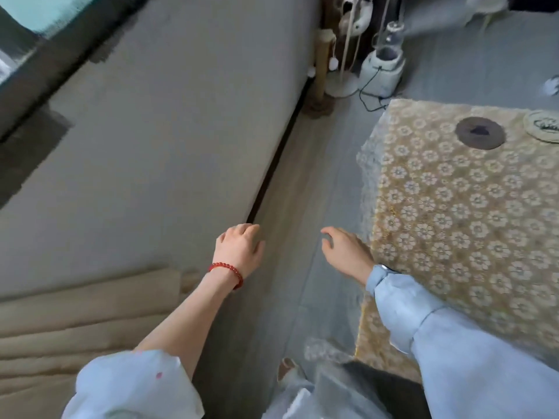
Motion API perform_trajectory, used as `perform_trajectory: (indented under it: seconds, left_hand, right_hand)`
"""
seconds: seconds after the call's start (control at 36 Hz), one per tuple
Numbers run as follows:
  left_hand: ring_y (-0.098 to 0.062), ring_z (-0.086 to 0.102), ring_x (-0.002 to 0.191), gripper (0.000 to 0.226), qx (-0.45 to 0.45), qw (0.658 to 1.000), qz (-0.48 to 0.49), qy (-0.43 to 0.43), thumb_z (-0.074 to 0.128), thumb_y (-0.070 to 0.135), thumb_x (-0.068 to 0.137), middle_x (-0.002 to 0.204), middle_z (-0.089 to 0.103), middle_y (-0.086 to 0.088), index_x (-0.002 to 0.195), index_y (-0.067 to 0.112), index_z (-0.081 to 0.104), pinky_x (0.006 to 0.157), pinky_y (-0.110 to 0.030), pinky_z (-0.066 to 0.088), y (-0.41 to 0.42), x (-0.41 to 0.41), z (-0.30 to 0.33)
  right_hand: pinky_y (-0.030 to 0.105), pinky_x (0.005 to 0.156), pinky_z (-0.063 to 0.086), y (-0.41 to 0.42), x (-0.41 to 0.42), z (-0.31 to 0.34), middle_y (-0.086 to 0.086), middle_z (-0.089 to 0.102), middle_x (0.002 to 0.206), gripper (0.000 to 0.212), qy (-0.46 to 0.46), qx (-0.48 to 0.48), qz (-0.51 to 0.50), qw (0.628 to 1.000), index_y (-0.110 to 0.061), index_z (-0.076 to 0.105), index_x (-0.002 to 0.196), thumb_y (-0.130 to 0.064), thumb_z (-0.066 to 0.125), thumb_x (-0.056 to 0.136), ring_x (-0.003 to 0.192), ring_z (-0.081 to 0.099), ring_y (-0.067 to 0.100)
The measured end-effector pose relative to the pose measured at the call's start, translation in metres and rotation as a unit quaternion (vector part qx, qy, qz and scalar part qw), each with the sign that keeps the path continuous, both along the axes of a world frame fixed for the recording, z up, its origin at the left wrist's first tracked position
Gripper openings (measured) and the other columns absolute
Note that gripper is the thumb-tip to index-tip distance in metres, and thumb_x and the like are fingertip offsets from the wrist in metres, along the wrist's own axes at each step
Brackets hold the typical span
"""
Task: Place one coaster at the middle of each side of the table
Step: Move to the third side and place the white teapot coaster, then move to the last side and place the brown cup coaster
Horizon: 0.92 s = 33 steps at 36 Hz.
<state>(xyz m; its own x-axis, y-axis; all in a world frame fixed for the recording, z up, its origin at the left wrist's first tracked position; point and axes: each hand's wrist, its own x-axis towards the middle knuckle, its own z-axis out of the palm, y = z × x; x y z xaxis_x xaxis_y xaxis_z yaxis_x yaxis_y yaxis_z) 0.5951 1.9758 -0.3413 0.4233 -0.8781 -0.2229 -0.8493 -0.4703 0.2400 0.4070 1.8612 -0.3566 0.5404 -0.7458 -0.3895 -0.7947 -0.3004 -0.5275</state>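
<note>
Well beyond both empty hands [240, 247] [344, 252]: coasters [480, 133].

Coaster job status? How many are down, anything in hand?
Done: two coasters visible on the table, a dark coaster and a pale coaster cut by the frame edge. In hand: nothing; left hand and right hand are empty. Left: other sides are out of view.

Tabletop [453, 222] w/ lacy floral cloth, gold-toned, textured. Dark coaster [480, 133] matt, rough-looking. Pale coaster [544, 126] woven-looking. Floor [317, 182] smooth, matt. Bracelet [227, 272] glossy red beads.
</note>
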Motion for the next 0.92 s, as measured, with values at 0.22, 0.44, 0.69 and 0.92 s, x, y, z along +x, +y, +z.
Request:
perform_trajectory:
  seconds: [0.22,0.44,0.69,0.92]
  left_hand:
    - [-0.025,0.039,0.126,0.042,0.004,0.996,-0.090,0.027,0.044,0.033,0.089,0.135,0.048,-0.005,0.128,0.017,0.043,0.101,-0.037,0.031,-0.091,0.048,-0.005]
    - [-0.024,0.040,0.124,0.039,-0.003,0.984,-0.177,0.035,0.044,0.031,0.089,0.134,0.048,-0.004,0.127,0.019,0.044,0.101,-0.035,0.031,-0.217,0.092,0.000]
    - [-0.028,0.042,0.120,0.040,0.029,0.957,-0.286,0.034,0.044,0.030,0.088,0.130,0.049,-0.007,0.125,0.018,0.045,0.098,-0.039,0.034,-0.366,0.092,0.005]
    - [-0.028,0.038,0.126,0.045,0.069,0.895,-0.436,0.062,0.046,0.031,0.088,0.139,0.042,-0.005,0.131,0.021,0.039,0.102,-0.041,0.031,-0.477,0.019,-0.026]
  right_hand:
    - [0.042,0.096,0.043,-0.061,0.050,-0.001,0.010,0.055,0.128,0.033,-0.011,-0.016,-0.071,0.997,-0.015,0.050,0.122,-0.020,0.040,0.090,0.115,0.050,0.032]
    - [0.039,0.095,0.044,-0.159,0.080,-0.017,0.011,0.057,0.126,0.031,-0.019,-0.018,-0.174,0.984,-0.013,0.053,0.118,-0.019,0.041,0.089,0.115,0.051,0.029]
    - [0.037,0.090,0.046,-0.247,0.069,-0.011,0.013,0.058,0.123,0.033,-0.021,0.001,-0.312,0.950,-0.012,0.053,0.118,-0.016,0.040,0.088,0.110,0.056,0.030]
    - [0.037,0.082,0.050,-0.294,0.017,-0.024,0.017,0.066,0.108,0.022,-0.057,0.015,-0.503,0.862,-0.004,0.057,0.105,-0.011,0.042,0.091,0.097,0.061,0.032]
